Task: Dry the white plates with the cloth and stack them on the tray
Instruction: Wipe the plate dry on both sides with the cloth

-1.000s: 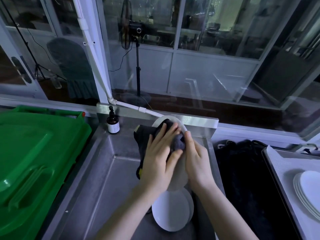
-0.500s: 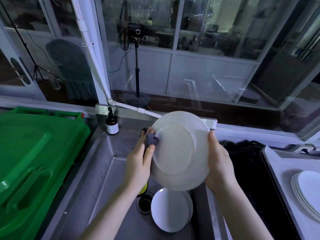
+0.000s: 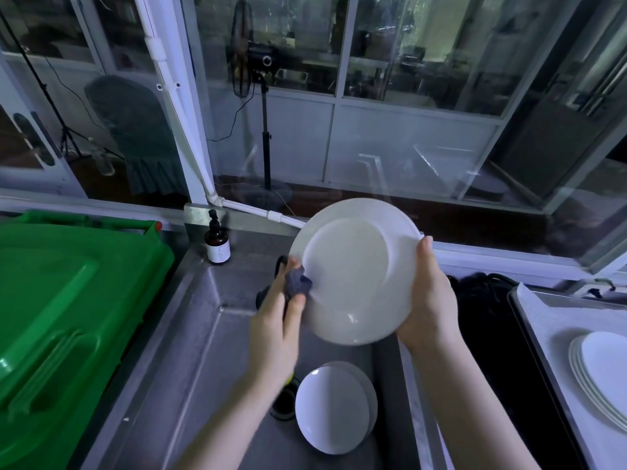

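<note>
I hold a white plate point(image 3: 356, 279) upright above the steel sink point(image 3: 190, 334), its face towards me. My right hand point(image 3: 425, 300) grips its right rim, fingers behind it. My left hand point(image 3: 276, 330) pinches the dark grey cloth point(image 3: 297, 284) against the plate's left rim; most of the cloth hangs hidden behind the hand and plate. Two more white plates point(image 3: 334, 407) lie stacked in the sink bottom. A stack of white plates point(image 3: 600, 374) rests on the tray point(image 3: 549, 320) at the right.
A green bin lid point(image 3: 68, 317) fills the left side. A brown pump bottle point(image 3: 217, 244) stands at the sink's back left corner. The drain point(image 3: 283, 401) sits beside the sink plates. A black bag point(image 3: 481, 320) lies between sink and tray. Glass windows rise behind.
The plate has turned from edge-on and wrapped in the cloth to face me. My left hand slid from the plate's face to its left rim with the cloth bunched there.
</note>
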Demonstrator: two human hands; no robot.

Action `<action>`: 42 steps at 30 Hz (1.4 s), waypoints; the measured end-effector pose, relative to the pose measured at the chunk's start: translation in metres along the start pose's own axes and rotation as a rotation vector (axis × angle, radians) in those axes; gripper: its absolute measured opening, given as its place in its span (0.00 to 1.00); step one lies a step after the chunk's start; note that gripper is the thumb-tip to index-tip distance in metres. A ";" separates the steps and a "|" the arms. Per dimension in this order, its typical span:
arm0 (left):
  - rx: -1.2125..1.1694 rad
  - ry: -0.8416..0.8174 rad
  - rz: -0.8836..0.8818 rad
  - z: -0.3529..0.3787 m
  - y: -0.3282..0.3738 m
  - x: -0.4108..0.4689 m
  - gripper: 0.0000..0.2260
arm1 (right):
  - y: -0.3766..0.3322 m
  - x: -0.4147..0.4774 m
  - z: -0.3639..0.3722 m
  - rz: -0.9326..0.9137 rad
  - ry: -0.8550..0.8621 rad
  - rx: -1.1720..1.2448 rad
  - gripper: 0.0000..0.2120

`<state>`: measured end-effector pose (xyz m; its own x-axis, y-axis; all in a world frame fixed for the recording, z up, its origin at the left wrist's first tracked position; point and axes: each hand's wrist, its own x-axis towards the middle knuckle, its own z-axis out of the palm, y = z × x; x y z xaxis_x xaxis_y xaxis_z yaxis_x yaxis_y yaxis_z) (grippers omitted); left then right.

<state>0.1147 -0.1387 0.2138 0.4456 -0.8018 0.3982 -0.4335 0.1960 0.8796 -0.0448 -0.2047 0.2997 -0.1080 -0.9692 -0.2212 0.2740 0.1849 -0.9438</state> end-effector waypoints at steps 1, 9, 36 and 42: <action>-0.041 -0.005 0.037 0.006 0.004 -0.013 0.17 | 0.001 0.004 0.003 0.014 0.038 0.043 0.28; -0.098 0.021 0.054 0.026 -0.003 -0.033 0.20 | 0.023 0.010 0.010 0.044 0.186 0.165 0.25; 0.046 -0.184 -0.175 0.011 0.015 0.063 0.16 | 0.056 -0.043 0.013 -0.013 -0.119 -0.028 0.25; -0.089 -0.032 -0.328 -0.009 -0.011 0.025 0.12 | 0.041 -0.031 -0.002 -0.016 -0.091 0.019 0.22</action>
<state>0.1377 -0.1560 0.2160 0.5245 -0.8474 0.0828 -0.2001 -0.0281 0.9794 -0.0325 -0.1671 0.2669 -0.0257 -0.9829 -0.1824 0.2915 0.1671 -0.9419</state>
